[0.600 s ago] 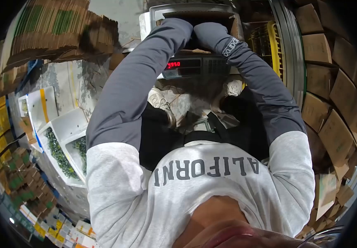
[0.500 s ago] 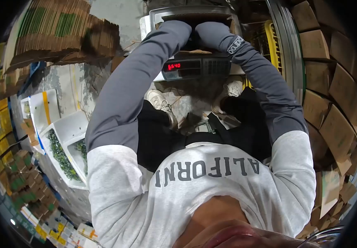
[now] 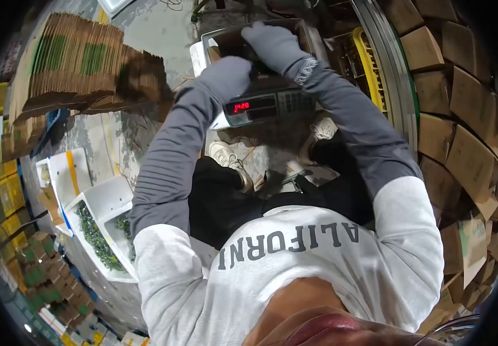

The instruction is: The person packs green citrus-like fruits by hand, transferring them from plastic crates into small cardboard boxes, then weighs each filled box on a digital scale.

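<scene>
My left hand, in a grey glove, is at the near left corner of a weighing scale's tray. Its fingers look curled inward, and whatever they hold is hidden. Farther forward, my right hand is over the tray, also gloved and curled, its grip unseen. Brown cardboard shows inside the tray, partly covered by my hands; the space between them is dark. The scale's panel has red digits that look like 1420.
Flattened cardboard boxes are stacked at left. White foam boxes with green contents sit below them. A yellow crate and metal rail run along the right, beside piled cartons. My shoes are near the scale.
My hands have drawn apart: the left came back toward me, while the right shifted left. The red reading went from about 6640 to about 1420. My view also shifted slightly.
</scene>
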The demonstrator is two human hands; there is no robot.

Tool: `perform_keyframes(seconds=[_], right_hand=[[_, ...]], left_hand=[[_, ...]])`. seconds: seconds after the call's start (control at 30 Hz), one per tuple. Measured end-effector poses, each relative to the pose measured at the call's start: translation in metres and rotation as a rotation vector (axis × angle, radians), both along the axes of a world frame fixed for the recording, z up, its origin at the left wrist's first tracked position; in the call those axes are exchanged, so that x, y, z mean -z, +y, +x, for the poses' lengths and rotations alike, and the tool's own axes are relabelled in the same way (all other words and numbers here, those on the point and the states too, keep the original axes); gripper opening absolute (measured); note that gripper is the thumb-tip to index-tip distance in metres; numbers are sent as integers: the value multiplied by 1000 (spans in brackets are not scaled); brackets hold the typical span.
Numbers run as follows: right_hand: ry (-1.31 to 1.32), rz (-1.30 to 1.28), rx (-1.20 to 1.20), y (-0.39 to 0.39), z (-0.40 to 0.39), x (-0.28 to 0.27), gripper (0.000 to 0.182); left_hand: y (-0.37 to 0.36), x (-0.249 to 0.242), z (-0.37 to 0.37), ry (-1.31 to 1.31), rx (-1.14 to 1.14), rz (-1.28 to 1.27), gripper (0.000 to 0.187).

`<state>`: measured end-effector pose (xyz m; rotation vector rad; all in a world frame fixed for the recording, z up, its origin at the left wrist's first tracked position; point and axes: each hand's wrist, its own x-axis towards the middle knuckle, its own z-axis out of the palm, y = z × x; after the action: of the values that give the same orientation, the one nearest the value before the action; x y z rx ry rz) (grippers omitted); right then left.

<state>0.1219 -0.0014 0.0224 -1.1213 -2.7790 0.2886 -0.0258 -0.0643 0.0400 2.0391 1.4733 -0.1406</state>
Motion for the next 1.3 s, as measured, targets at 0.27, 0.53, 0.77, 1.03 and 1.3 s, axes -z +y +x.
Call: perform_keyframes(seconds=[0.27,0.53,0.77,1.03,1.3], right_hand=[[-244,-388,-306,28,-8,-18,23],[-308,-345,-285,35,-18,10,26],[566,-871,95,59,101,-69,32],[232,-1041,217,82,164,9,40],[101,-937,316,67,131,0,51]], left_hand=[[-9,-3,-13,-381,-277,-159,43],[-13,-7,-4,-79,28,152,47],[-46,-9,-100,-816,-746,179,29],[-34,37,-101,-982,-831,-167,58],[-2,65,-71,-1059,-784,-340,76]])
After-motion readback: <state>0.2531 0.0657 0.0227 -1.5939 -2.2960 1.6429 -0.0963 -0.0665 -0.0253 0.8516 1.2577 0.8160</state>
